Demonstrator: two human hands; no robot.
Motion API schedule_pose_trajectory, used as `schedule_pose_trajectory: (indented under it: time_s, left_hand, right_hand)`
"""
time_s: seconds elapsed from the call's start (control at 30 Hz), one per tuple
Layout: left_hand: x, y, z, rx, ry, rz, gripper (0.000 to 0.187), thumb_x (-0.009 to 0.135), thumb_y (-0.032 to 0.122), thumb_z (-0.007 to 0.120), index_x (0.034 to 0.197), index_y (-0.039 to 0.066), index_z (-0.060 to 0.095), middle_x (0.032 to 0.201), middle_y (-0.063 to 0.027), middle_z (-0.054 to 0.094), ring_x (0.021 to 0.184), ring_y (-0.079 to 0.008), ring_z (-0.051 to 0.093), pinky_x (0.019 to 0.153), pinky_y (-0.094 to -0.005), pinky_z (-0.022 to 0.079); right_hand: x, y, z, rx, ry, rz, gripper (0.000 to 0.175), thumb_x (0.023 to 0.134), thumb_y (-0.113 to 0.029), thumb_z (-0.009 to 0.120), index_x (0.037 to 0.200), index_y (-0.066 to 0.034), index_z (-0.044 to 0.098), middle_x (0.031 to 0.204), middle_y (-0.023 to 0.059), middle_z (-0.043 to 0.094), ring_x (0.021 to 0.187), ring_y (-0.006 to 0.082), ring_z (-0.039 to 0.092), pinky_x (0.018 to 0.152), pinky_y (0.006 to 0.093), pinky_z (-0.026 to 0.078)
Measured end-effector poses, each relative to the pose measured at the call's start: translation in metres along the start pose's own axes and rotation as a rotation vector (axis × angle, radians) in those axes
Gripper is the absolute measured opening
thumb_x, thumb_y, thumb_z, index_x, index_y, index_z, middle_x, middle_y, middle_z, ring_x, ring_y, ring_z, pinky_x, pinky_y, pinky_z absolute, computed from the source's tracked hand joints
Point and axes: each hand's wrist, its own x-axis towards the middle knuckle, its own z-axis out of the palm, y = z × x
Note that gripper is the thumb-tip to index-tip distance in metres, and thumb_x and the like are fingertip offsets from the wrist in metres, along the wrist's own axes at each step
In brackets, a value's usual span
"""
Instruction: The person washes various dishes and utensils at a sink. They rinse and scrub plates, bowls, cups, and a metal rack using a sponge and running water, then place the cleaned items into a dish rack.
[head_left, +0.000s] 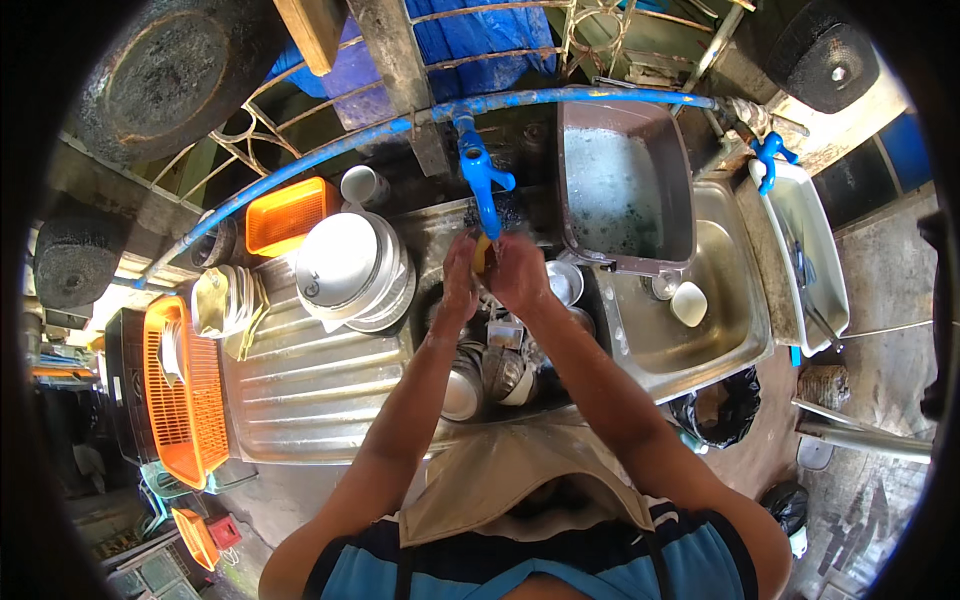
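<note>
Both hands are under the blue plastic tap (480, 172), where water runs down. A small yellow object (480, 255) shows between them; its kind is hidden by my fingers. My left hand (459, 279) is closed around its left side. Against its other side, my right hand (517, 271) is blurred, and its grip cannot be made out. Below them the sink basin holds metal pots (461, 390), a clear plastic container (505, 334) and metal bowls (564, 281), partly covered by my arms.
On the left, the steel drainboard (315, 409) carries stacked metal pots and lids (341, 259), upright plates (229, 300) and an orange basket (289, 217). To the right stand a brown basin (622, 187) of sudsy water and a second sink (660, 345) with a white bowl (688, 304). A blue pipe (337, 142) crosses behind.
</note>
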Motion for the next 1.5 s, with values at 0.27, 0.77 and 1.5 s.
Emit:
schedule_pose_trajectory:
  time_s: [0.27, 0.77, 1.5]
  left_hand:
    - [-0.026, 0.036, 0.003, -0.368, -0.274, -0.453, 0.039, 0.095, 0.042, 0.064, 0.119, 0.011, 0.063, 0.112, -0.0076, 0.068, 0.106, -0.0219, 0.066, 0.095, -0.04, 0.053]
    - [-0.067, 0.043, -0.009, -0.487, -0.005, -0.498, 0.056, 0.095, 0.027, 0.065, 0.143, 0.004, 0.049, 0.132, -0.0133, 0.064, 0.122, -0.0254, 0.061, 0.101, -0.0396, 0.051]
    - [-0.064, -0.041, 0.021, 1.789, -0.034, 0.744, 0.075, 0.08, 0.034, 0.08, 0.137, -0.001, 0.047, 0.13, -0.0203, 0.051, 0.121, -0.0401, 0.049, 0.102, -0.0533, 0.04]
  right_hand:
    - [-0.014, -0.064, -0.053, -0.145, -0.352, -0.469, 0.05, 0.068, -0.034, 0.081, 0.102, -0.0025, 0.062, 0.113, 0.0187, 0.06, 0.098, 0.0371, 0.061, 0.082, 0.043, 0.05]
    - [-0.088, 0.011, -0.069, -0.313, -0.126, -0.071, 0.052, 0.089, -0.013, 0.075, 0.136, -0.0001, 0.055, 0.118, 0.01, 0.067, 0.109, 0.0158, 0.061, 0.097, 0.0313, 0.048]
    - [-0.146, 0.033, -0.246, 0.174, 0.849, 0.095, 0.023, 0.103, -0.024, 0.057, 0.104, -0.0015, 0.059, 0.095, 0.0088, 0.064, 0.084, 0.0159, 0.056, 0.077, 0.0337, 0.048]
